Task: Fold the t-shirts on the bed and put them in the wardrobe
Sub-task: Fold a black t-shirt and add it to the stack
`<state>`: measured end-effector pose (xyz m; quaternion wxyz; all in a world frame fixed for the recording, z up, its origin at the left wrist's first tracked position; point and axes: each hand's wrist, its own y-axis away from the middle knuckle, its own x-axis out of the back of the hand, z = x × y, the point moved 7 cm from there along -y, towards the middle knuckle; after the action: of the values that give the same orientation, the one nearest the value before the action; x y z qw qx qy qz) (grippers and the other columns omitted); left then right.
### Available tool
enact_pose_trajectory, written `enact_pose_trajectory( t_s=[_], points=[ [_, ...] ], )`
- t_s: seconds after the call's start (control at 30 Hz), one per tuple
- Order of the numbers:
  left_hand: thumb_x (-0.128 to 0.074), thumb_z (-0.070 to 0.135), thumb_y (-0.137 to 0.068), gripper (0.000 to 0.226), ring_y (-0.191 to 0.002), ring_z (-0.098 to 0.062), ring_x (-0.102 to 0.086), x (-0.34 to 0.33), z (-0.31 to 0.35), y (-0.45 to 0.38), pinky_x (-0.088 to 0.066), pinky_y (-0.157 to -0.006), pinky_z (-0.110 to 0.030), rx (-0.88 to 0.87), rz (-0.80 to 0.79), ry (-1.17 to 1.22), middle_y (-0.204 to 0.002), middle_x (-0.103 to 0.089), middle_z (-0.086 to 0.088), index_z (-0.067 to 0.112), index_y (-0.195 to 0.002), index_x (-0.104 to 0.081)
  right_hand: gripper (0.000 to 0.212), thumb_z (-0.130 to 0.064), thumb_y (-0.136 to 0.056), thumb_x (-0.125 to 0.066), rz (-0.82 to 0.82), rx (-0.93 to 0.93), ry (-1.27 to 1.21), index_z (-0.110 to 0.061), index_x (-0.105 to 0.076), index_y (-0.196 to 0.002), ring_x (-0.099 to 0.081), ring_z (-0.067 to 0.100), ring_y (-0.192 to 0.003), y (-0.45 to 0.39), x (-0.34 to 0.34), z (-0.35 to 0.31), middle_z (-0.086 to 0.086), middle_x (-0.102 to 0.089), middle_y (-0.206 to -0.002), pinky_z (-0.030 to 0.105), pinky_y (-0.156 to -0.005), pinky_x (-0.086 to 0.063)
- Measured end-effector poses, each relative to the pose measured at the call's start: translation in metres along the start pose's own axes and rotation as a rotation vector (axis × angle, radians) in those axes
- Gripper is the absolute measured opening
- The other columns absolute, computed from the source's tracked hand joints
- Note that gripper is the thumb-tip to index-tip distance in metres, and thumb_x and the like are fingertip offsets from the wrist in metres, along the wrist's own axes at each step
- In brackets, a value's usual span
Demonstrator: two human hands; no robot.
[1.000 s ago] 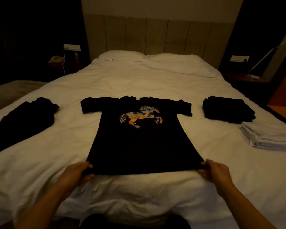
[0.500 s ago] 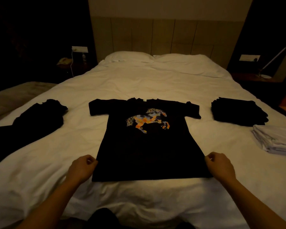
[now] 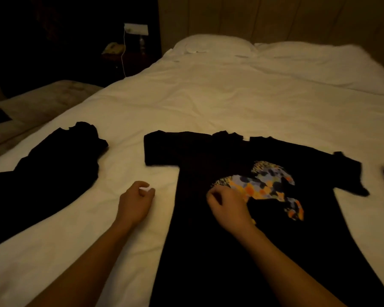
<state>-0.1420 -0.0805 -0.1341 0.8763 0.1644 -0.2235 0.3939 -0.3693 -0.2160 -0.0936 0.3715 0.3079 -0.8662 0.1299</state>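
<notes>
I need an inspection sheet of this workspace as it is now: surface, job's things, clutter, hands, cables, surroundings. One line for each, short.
Surface: white-sheeted bed, wrinkled.
Job's things: black t-shirt with a colourful horse print lies spread flat; dark crumpled garments lie apart on its left.
Clutter: nothing seen.
Hands: left hand over the bare sheet, fingers loosely curled, holding nothing; right hand over the shirt's chest, fingers curled, grip unclear.
Cables: white cable hangs from the wall socket plate.
Surroundings: white pillows, wooden headboard, dark bedside table with a telephone.
</notes>
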Motion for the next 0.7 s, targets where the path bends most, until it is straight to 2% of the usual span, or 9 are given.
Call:
enact_pose_trajectory(
  t_s=[0.07,0.17,0.27,0.4,0.47,0.57,0.63,0.67,0.7],
  points=[
    [-0.065,0.034,-0.093,0.027,-0.09,-0.026,-0.067,0.002,-0.008,-0.024,-0.056,-0.085,-0.045,0.086,0.0,0.071,-0.098,-0.067,-0.004,0.021,-0.116,-0.06,0.015,-0.026,-0.095,-0.058,-0.022,-0.033,-0.107,-0.019,-0.07,-0.1,-0.064,0.01,-0.079,-0.029,-0.028,-0.023,-0.004,-0.07,-0.087,0.03,-0.075,-0.051],
    [-0.067,0.036,-0.091,0.035,-0.095,-0.025,-0.066,0.011,-0.007,-0.055,-0.055,-0.089,-0.045,0.175,-0.027,0.074,-0.1,-0.066,-0.004,0.021,-0.121,-0.056,0.022,-0.026,-0.093,-0.062,-0.158,-0.272,-0.394,-0.01,-0.068,-0.107,-0.07,0.016,-0.076,-0.06,-0.078,-0.049,0.005,-0.073,-0.086,0.037,-0.081,-0.058],
    [-0.068,0.043,-0.089,0.04,-0.1,-0.026,-0.065,0.017,0.001,-0.095,-0.053,-0.094,-0.045,0.276,-0.074,0.119,-0.109,-0.065,-0.006,0.023,-0.122,-0.055,0.029,-0.025,-0.095,-0.063,-0.216,-0.597,-0.768,0.0,-0.063,-0.108,-0.068,0.019,-0.074,-0.081,-0.103,-0.068,0.017,-0.071,-0.101,0.029,-0.07,-0.058],
    [-0.074,0.049,-0.081,0.063,-0.108,-0.027,-0.062,0.01,0.013,-0.156,-0.051,-0.098,-0.048,0.42,-0.12,0.296,-0.123,-0.06,-0.008,0.018,-0.132,-0.052,0.024,-0.027,-0.094,-0.065,-0.092,-0.953,-1.297,-0.004,-0.065,-0.103,-0.069,0.024,-0.082,-0.108,-0.126,-0.089,0.02,-0.068,-0.105,0.031,-0.073,-0.059],
    [-0.076,0.047,-0.08,0.074,-0.11,-0.028,-0.062,0.002,0.016,-0.181,-0.053,-0.096,-0.045,0.491,-0.143,0.427,-0.127,-0.058,-0.01,0.012,-0.138,-0.046,0.022,-0.026,-0.092,-0.067,0.007,-1.054,-1.402,-0.005,-0.068,-0.098,-0.068,0.023,-0.078,-0.123,-0.139,-0.09,0.016,-0.07,-0.09,0.031,-0.072,-0.057],
    [-0.081,0.055,-0.065,0.094,-0.105,-0.028,-0.066,-0.011,0.012,-0.207,-0.058,-0.083,-0.042,0.572,-0.206,0.542,-0.126,-0.062,-0.017,0.005,-0.137,-0.049,0.017,-0.019,-0.089,-0.071,0.163,-1.232,-1.525,-0.003,-0.068,-0.095,-0.056,0.016,-0.057,-0.137,-0.162,-0.091,0.006,-0.06,-0.061,0.027,-0.058,-0.048],
    [-0.084,0.055,-0.06,0.095,-0.098,-0.03,-0.067,-0.016,0.008,-0.219,-0.057,-0.083,-0.045,0.593,-0.211,0.522,-0.122,-0.062,-0.025,0.0,-0.131,-0.053,0.012,-0.016,-0.09,-0.068,0.191,-1.329,-1.56,-0.005,-0.065,-0.091,-0.05,0.014,-0.053,-0.141,-0.173,-0.096,0.004,-0.054,-0.057,0.024,-0.051,-0.044],
    [-0.085,0.052,-0.061,0.086,-0.098,-0.033,-0.068,-0.018,0.007,-0.223,-0.056,-0.082,-0.043,0.604,-0.226,0.508,-0.117,-0.066,-0.024,-0.001,-0.124,-0.059,0.011,-0.016,-0.091,-0.067,0.199,-1.366,-1.574,-0.005,-0.064,-0.091,-0.049,0.013,-0.053,-0.142,-0.178,-0.099,0.004,-0.054,-0.058,0.024,-0.05,-0.044],
    [-0.085,0.044,-0.067,0.066,-0.096,-0.032,-0.069,-0.018,0.013,-0.223,-0.057,-0.083,-0.04,0.604,-0.249,0.487,-0.112,-0.069,-0.021,0.002,-0.114,-0.066,0.012,-0.015,-0.092,-0.066,0.205,-1.391,-1.591,-0.004,-0.064,-0.094,-0.05,0.014,-0.054,-0.142,-0.181,-0.101,0.005,-0.054,-0.06,0.023,-0.049,-0.045]
  ],
)
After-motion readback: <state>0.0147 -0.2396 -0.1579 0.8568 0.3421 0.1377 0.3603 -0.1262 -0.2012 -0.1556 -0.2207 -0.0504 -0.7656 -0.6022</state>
